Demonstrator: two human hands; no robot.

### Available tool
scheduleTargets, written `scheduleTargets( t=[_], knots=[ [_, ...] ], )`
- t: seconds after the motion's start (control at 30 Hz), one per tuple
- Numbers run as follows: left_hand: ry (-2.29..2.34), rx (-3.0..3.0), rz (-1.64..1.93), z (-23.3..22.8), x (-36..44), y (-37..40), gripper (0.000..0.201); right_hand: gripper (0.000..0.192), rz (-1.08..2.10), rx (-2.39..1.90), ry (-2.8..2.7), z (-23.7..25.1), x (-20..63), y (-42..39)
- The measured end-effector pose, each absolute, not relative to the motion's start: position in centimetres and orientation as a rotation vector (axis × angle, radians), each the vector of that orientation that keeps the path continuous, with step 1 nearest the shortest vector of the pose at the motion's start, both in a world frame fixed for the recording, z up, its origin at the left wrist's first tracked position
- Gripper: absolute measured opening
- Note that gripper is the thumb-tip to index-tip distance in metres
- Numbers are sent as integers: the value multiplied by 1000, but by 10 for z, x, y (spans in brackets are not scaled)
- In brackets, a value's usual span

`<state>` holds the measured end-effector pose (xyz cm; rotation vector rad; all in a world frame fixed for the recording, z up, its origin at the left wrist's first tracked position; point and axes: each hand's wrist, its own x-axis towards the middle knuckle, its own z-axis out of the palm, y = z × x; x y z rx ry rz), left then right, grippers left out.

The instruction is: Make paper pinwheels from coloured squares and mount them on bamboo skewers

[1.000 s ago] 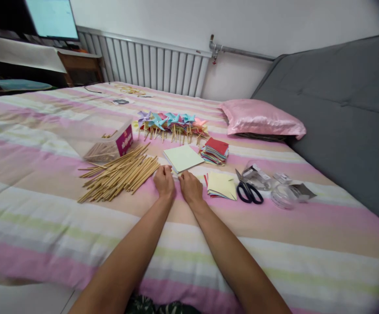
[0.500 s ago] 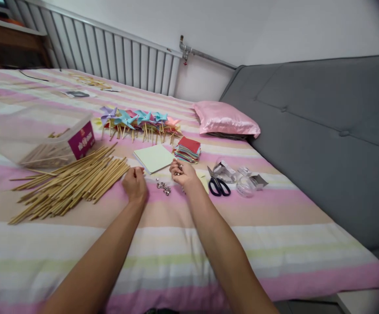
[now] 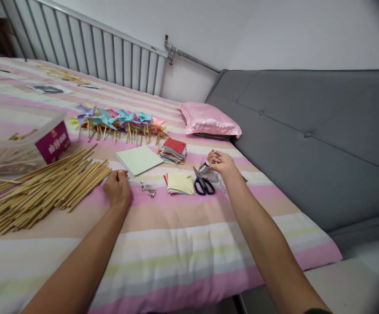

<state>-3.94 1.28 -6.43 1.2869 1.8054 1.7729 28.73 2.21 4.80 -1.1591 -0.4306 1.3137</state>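
On the striped bedspread (image 3: 183,244), nearest the camera, both forearms reach out from the bottom edge. Left hand (image 3: 117,188) rests loosely curled on the cover, fingers drawn in, nothing visibly in its grip; just right of it lies a small heap of metal pins (image 3: 148,189), apart from the hand. Left again, a broad spread of bamboo sticks (image 3: 42,187) lies loose, running back to a clear plastic box (image 3: 22,144) with a purple label, more sticks inside. Beyond the pins: a small pile of cut paper squares (image 3: 179,182), yellow on top, red showing beneath; black-handled scissors (image 3: 203,183) just beside it. Right hand (image 3: 221,162) hovers past the scissors over some clear plastic packets (image 3: 214,176), fingers pinched together on something small; what it is cannot be told. Mid-distance: a pale green paper pad (image 3: 139,159) and a stack of coloured paper (image 3: 174,150), red uppermost. Further back, a row of finished pinwheels (image 3: 117,122) on sticks, purple, blue and pink, lying side by side. Judgement: a good batch is done, yet the many loose sticks and uncut paper suggest far more remain to be made. Farthest: pink pillow (image 3: 209,122), grey headboard (image 3: 307,131), white radiator (image 3: 88,56) along the wall.
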Motion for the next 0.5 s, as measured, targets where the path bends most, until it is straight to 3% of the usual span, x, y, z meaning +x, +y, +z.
scheduleTargets(
  t=[0.5],
  knots=[
    [1783,1329,1773,-64,-42,13,25,33,626,-1429,-505,20,358,-12]
  ],
)
